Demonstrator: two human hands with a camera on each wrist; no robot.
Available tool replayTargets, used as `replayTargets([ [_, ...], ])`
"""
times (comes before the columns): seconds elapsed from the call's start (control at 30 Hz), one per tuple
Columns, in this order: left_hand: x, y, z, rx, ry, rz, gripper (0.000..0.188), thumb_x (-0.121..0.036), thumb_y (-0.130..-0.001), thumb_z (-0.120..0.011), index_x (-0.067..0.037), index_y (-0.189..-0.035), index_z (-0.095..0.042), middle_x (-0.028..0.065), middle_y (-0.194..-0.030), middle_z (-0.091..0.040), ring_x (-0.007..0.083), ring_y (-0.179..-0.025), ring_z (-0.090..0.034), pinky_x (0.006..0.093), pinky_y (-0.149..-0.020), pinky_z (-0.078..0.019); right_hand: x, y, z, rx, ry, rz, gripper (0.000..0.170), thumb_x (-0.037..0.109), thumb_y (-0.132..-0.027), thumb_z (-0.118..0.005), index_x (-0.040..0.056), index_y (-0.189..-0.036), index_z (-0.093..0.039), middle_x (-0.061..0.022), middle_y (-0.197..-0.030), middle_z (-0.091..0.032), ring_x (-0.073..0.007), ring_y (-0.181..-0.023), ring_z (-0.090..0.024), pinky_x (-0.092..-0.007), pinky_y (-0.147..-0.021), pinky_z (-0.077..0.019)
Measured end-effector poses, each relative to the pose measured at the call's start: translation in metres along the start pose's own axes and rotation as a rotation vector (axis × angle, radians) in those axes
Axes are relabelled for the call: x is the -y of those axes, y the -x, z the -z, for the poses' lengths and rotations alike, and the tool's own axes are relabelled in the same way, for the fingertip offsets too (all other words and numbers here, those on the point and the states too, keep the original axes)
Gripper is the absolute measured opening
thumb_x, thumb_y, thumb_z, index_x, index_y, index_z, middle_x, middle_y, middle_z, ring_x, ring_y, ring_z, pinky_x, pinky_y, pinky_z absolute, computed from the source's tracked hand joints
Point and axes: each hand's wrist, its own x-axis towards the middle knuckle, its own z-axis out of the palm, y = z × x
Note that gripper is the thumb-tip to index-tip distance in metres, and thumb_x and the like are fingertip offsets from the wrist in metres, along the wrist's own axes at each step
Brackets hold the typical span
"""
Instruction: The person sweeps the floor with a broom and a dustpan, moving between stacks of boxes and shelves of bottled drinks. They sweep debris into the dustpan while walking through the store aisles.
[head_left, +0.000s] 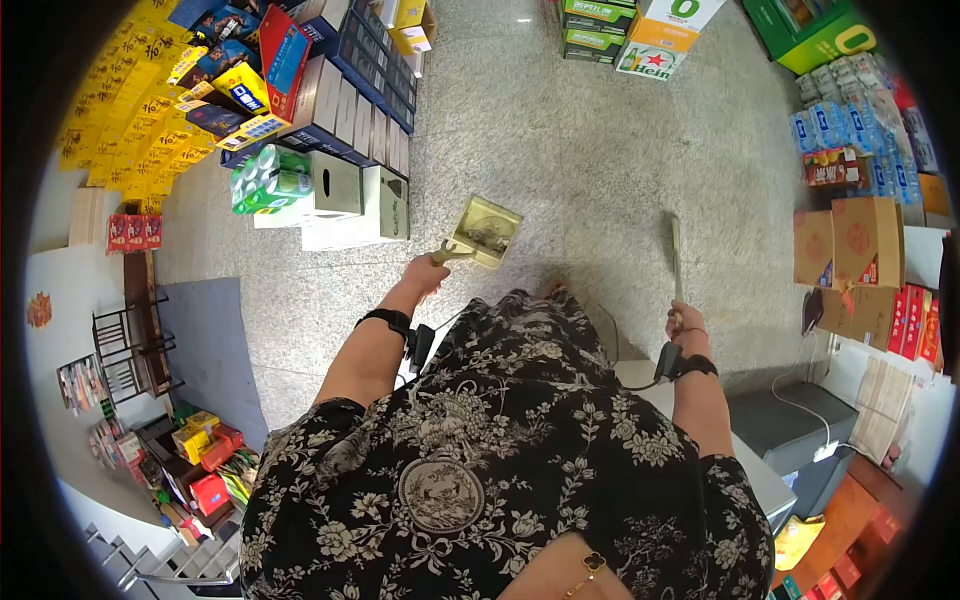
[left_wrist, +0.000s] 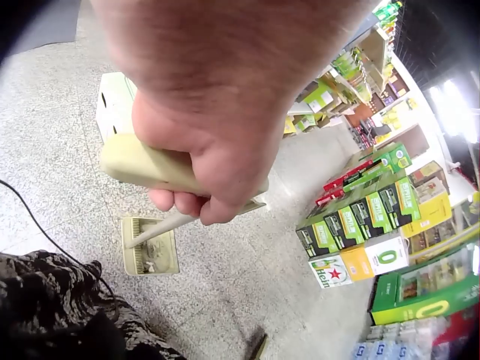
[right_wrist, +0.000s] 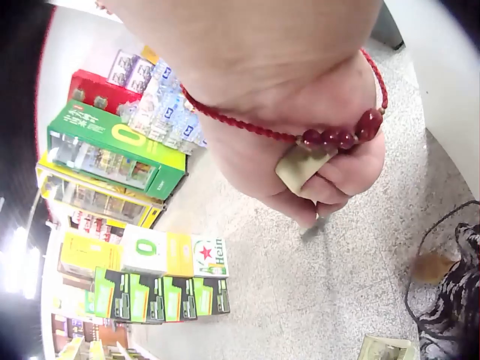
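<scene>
In the head view, my left hand [head_left: 427, 277] grips the end of a pale yellow handle belonging to a long-handled dustpan [head_left: 510, 256]. The left wrist view shows its fingers wrapped round the thick grip [left_wrist: 150, 162], and the dustpan's pan [left_wrist: 169, 264] lower down, with comb teeth inside and greyish bits in it. Out to the right, my right hand [head_left: 686, 322] holds the handle of a long, thin broom [head_left: 677, 262], seen edge-on and pointing forward over the floor. Its beige handle end [right_wrist: 301, 166] pokes out of the curled fist in the right wrist view.
Speckled stone floor [head_left: 580, 150] lies ahead. White boxes [head_left: 385, 205] and a green can pack [head_left: 270, 180] stand at left; beer cartons [head_left: 650, 60] stand ahead. Cardboard boxes [head_left: 850, 240] and bottled water [head_left: 870, 140] line the right, near a dark grey seat [head_left: 800, 420].
</scene>
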Motion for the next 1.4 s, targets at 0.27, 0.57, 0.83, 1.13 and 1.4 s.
replayTargets([
  [0.27, -0.042, -0.016, -0.033, -0.049, -0.099, -0.004, 0.027, -0.016, -0.072, -0.055, -0.004, -0.096, -0.058, 0.0083, -0.060, -0.057, 0.0178, -0.049, -0.056, 0.0313, -0.049, -0.0456, 0.015, -0.025, -0.011, 0.099, 0.052, -0.076, 0.012, 0.009, -0.079, -0.057, 0.0069, -0.078, -0.045, -0.0025, -0.058, -0.046, -0.0110, -0.041, -0.042, -0.0230, -0.033, -0.0353],
  [0.57, -0.071, -0.055, -0.047, -0.052, -0.159, -0.047, 0.025, -0.021, -0.071, -0.057, -0.003, -0.088, -0.058, 0.0109, -0.062, -0.060, 0.0214, -0.053, -0.059, 0.0331, -0.054, -0.0472, 0.083, 0.015, -0.064, 0.407, 0.745, 0.084, 0.038, 0.007, -0.077, -0.056, 0.0123, -0.113, -0.046, -0.0014, -0.064, -0.044, -0.0110, -0.042, -0.038, -0.0266, -0.034, -0.0308],
  [0.83, -0.110, -0.079, -0.056, -0.055, -0.160, -0.069, 0.027, -0.021, -0.071, -0.055, -0.003, -0.091, -0.058, 0.0116, -0.065, -0.060, 0.0217, -0.055, -0.060, 0.0335, -0.056, -0.0478, 0.094, 0.037, -0.114, 0.583, 0.895, 0.139, 0.039, 0.006, -0.075, -0.057, 0.0110, -0.113, -0.050, -0.0007, -0.065, -0.046, -0.0104, -0.044, -0.039, -0.0257, -0.036, -0.0296],
  [1.13, -0.150, -0.096, -0.052, -0.096, -0.284, -0.085, 0.032, -0.023, -0.070, -0.055, -0.005, -0.095, -0.060, 0.0179, -0.090, -0.062, 0.0332, -0.086, -0.059, 0.0399, -0.075, -0.0463, 0.131, 0.017, -0.029, 0.433, 0.482, 0.085, 0.056, 0.008, -0.078, -0.056, 0.0128, -0.131, -0.038, -0.0003, -0.065, -0.047, -0.0071, -0.041, -0.038, -0.0219, -0.034, -0.0287],
  [1.4, -0.185, -0.118, -0.047, -0.130, -0.234, -0.079, 0.034, -0.027, -0.070, -0.057, -0.006, -0.097, -0.060, 0.0185, -0.094, -0.061, 0.0346, -0.091, -0.057, 0.0405, -0.079, -0.0453, 0.160, -0.029, -0.006, 0.177, 0.215, 0.049, 0.020, 0.011, -0.081, -0.053, 0.0083, -0.101, -0.048, -0.0010, -0.064, -0.047, -0.0072, -0.043, -0.041, -0.0197, -0.033, -0.0324],
])
